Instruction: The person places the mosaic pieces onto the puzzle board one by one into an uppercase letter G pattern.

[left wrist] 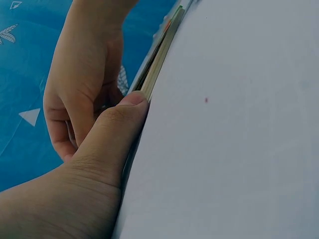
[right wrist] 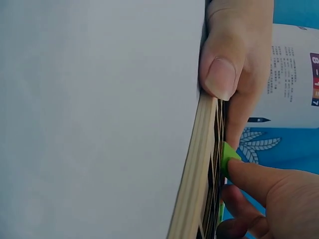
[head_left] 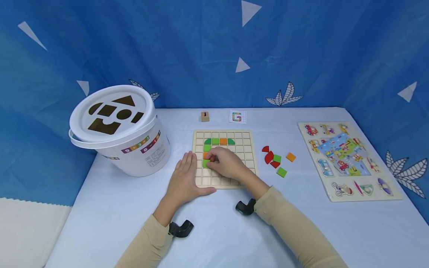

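Observation:
My left hand [head_left: 183,178] lies along the left and front edges of a wooden grid board [head_left: 241,175]. Its fingers are straight, and the thumb reaches along the front edge. At the board's left side, my right hand [head_left: 226,162] pinches a light green square tile [right wrist: 229,157] with curled fingers. That tile looks slightly tilted against the board in the right wrist view. Above it, an orange tile [head_left: 205,155] and a green tile [head_left: 207,147] run up a column. A row across the top holds a green tile [head_left: 215,141], an orange tile [head_left: 223,141] and a dark green rounded corner [head_left: 231,142].
Right of the board lie loose red curved pieces [head_left: 269,157], green squares [head_left: 281,172] and an orange square [head_left: 291,157]. Behind stand a small wooden block [head_left: 205,116] and a pattern card [head_left: 238,116]. A white bucket [head_left: 134,160] is left, a picture puzzle board [head_left: 338,175] right.

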A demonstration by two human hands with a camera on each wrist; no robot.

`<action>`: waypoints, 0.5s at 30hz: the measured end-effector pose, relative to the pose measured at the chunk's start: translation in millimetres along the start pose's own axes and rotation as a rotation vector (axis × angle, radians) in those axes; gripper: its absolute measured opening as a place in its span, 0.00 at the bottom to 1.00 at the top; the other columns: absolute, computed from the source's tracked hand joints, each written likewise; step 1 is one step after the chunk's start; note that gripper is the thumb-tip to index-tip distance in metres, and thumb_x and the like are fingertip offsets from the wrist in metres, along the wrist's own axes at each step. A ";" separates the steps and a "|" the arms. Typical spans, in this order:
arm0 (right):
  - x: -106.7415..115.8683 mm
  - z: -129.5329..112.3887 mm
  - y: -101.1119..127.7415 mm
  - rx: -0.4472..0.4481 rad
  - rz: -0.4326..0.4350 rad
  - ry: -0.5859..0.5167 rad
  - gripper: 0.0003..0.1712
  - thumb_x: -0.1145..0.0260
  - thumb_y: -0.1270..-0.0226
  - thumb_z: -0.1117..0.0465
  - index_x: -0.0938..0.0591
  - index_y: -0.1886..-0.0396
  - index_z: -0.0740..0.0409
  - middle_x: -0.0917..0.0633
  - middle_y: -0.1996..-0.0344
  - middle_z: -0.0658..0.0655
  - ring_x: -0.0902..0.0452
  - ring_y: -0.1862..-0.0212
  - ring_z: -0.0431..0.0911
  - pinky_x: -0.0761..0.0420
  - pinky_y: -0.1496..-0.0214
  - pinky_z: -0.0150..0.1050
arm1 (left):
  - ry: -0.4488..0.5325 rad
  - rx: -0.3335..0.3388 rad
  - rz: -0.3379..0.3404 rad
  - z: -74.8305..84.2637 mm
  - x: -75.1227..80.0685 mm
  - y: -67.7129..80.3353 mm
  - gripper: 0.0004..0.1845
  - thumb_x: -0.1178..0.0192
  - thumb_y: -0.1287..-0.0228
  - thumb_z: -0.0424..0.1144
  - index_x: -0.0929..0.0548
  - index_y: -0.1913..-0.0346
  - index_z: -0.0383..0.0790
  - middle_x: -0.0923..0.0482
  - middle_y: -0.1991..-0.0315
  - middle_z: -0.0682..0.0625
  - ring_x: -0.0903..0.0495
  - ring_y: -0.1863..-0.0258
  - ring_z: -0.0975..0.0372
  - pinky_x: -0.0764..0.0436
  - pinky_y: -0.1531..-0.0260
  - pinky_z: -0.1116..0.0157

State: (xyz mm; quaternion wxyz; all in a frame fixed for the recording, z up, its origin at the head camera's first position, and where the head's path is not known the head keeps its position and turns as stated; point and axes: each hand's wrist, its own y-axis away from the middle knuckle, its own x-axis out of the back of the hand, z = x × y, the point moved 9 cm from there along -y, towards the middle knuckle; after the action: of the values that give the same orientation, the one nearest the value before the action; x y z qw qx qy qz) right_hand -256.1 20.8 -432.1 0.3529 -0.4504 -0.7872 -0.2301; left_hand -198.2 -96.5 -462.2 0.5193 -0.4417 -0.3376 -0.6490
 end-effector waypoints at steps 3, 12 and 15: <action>0.9 -1.2 1.7 0.000 0.002 0.025 0.05 0.29 0.35 0.57 0.15 0.60 0.47 0.20 0.68 0.45 0.25 0.63 0.41 0.22 0.59 0.33 | 0.000 -0.002 -0.001 0.5 0.3 0.0 0.74 0.42 0.59 0.84 0.52 0.22 0.31 0.57 0.20 0.40 0.59 0.19 0.51 0.52 0.22 0.49; 4.0 -1.0 7.3 0.008 -0.006 0.078 0.10 0.27 0.37 0.56 0.10 0.56 0.48 0.15 0.64 0.42 0.24 0.63 0.36 0.21 0.59 0.31 | -0.001 0.004 -0.016 0.6 -0.8 -0.1 0.74 0.43 0.60 0.84 0.54 0.22 0.32 0.59 0.19 0.41 0.60 0.19 0.52 0.52 0.21 0.50; 6.3 -1.2 11.5 0.012 -0.019 0.064 0.11 0.27 0.37 0.56 0.10 0.55 0.47 0.15 0.64 0.42 0.24 0.63 0.36 0.21 0.58 0.31 | -0.003 0.009 -0.015 -0.2 -1.0 0.0 0.74 0.42 0.60 0.84 0.54 0.22 0.32 0.58 0.19 0.40 0.60 0.19 0.52 0.52 0.21 0.50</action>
State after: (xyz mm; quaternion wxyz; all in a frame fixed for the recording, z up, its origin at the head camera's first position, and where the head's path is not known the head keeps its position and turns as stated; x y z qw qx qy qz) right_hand -247.9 29.0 -426.1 0.3785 -0.4331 -0.7811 -0.2431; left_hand -198.1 -96.3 -463.2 0.5160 -0.4376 -0.3446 -0.6508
